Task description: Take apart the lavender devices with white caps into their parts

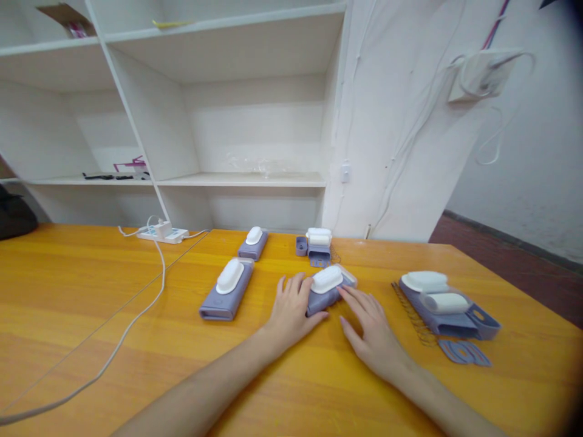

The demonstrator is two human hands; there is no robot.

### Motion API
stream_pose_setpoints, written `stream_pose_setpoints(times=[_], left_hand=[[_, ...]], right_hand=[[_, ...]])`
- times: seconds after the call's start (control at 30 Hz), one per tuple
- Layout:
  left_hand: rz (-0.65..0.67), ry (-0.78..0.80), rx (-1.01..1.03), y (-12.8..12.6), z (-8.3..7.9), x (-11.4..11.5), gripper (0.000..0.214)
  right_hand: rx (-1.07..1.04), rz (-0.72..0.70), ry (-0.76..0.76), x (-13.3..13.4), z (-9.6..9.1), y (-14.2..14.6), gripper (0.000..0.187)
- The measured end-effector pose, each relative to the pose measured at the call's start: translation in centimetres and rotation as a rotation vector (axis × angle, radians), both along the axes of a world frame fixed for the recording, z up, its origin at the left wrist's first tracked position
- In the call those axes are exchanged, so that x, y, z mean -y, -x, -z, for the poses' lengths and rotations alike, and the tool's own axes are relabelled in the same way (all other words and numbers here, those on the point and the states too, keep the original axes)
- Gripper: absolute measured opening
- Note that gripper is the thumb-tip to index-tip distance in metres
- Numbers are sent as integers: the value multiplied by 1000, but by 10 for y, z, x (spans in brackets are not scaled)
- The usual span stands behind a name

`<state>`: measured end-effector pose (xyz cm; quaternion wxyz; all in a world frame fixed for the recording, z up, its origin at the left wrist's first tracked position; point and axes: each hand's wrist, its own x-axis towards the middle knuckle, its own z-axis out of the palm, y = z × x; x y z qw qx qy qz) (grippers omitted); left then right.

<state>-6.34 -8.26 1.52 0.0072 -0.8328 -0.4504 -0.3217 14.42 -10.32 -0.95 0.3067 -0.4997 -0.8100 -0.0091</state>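
Note:
A flat purple-grey case (321, 301) with a white oval piece (327, 279) on top lies on the table between my hands. My left hand (291, 306) holds the case along its left side, its thumb across the near end and its fingers toward the far left edge. From the right, my right hand (371, 325) touches the case with its fingertips, fingers stretched out and thumb apart. Left of them lies a similar purple-grey case (226, 297), also topped by a white oval piece. Another such case (254, 247) lies farther back.
At right a purple-grey case (455, 325) lies beside a white roll (444, 303), a coiled wire (414, 315) and flat cut pieces (464, 352). A similar group (319, 241) stands at the back. A power strip (164, 233) trails a white cable (132, 325) across the left.

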Motion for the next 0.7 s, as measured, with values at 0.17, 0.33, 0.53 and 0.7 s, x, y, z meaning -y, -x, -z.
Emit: stream_pose_setpoints(times=[0.17, 0.33, 0.53, 0.7], left_hand=[[-122, -16, -63, 4, 6, -7, 59], [-284, -6, -120, 3, 9, -9, 52], [-411, 72, -19, 0, 11, -10, 31], [-421, -6, -53, -2, 11, -12, 54]], right_hand=[[-120, 111, 48, -12, 2, -10, 59], [-134, 64, 138, -29, 0, -17, 74], [-120, -131, 143, -65, -1, -10, 83], [-174, -108, 130, -68, -7, 4, 76]])
